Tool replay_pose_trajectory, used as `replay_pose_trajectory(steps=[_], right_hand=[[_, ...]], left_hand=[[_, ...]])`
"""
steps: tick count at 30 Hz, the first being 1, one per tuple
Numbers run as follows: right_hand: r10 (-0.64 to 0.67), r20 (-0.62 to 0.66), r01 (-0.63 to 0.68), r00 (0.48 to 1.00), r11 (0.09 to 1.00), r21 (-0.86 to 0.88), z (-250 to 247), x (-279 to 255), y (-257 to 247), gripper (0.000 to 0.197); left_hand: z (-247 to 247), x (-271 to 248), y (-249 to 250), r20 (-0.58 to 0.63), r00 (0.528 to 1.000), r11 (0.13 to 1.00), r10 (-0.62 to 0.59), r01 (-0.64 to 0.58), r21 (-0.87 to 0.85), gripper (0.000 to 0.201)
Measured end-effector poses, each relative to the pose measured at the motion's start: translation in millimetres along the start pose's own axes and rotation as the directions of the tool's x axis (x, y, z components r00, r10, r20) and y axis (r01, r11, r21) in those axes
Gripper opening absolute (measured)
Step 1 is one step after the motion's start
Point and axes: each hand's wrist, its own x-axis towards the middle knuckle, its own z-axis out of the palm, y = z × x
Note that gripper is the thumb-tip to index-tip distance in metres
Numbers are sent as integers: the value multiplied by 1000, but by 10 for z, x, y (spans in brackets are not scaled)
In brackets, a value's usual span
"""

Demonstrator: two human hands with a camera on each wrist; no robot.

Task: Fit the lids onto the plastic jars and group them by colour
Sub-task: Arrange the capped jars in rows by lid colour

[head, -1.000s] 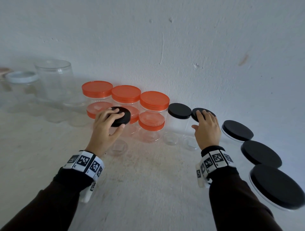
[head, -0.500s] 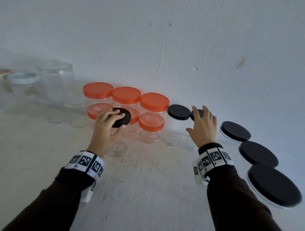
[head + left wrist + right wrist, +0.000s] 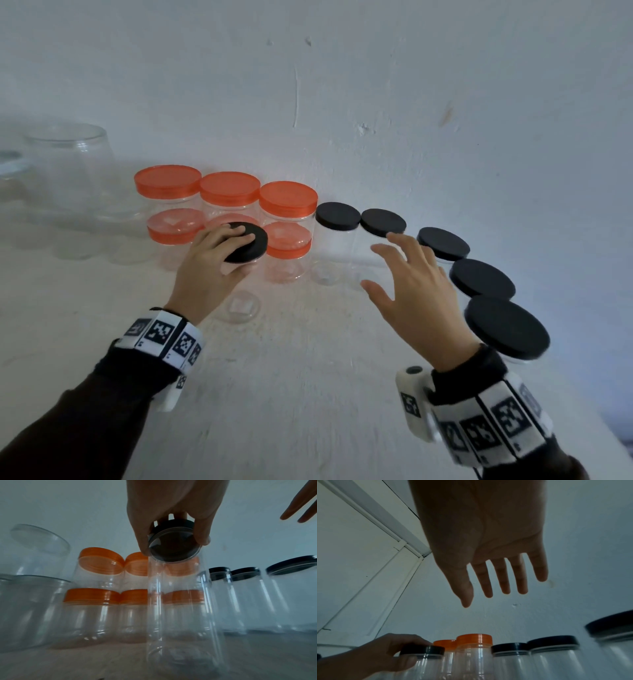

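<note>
At the far left of the head view: large clear jars (image 3: 68,164) stand uncapped by the white wall (image 3: 376,85), blurred; one at the frame edge bears a pale lid (image 3: 8,161).
Left of centre, orange group: orange-lidded jars (image 3: 229,192) are stacked in two tiers, three columns side by side against the wall.
Centre left, left hand (image 3: 209,270): its grip is curled round a black lid (image 3: 248,241), fingers on top and thumb at the near rim, so the hand holds that lid.
Beneath that lid: a tall clear jar (image 3: 178,601) stands on the counter (image 3: 291,394) just in front of the orange group; in the left wrist view the lid sits at its mouth, tilted, and whether it is threaded on cannot be told.
Centre right, black group: black-lidded jars (image 3: 337,216) run in a curved row from beside the orange stack toward the lower right of the frame, five in all.
Right of centre, right hand (image 3: 416,294): its grip is wide open, fingers (image 3: 503,577) straight and spread, holding nothing, raised over the counter near the row of black lids.
</note>
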Motion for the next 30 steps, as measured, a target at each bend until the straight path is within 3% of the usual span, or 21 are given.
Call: replay_pose_trajectory(steps=[3,6,11,17,30], right_hand=[[72,-1,-72,997,997,-35,-44,-169,166,44],[121,-41,-124,992,989,-76,-78,-324,336,43],[218,-106,-233,970,959,-161,-159,-610,586,50],[313,-129,-330,941,933,-143,-189,-843,748,40],[49,-262,-72,964,994,-77,-14,-859,631,39]], left_hand=[[112,13,207,67,996,996,53,-48,-76,46],[259,65,404,149,984,989,96,-76,-130,63],[475,188,550,282,943,969,178,-118,-219,58],[676,276,651,276,938,950,210,-129,-284,61],[927,369,703,260,936,935,238,-148,-324,64]])
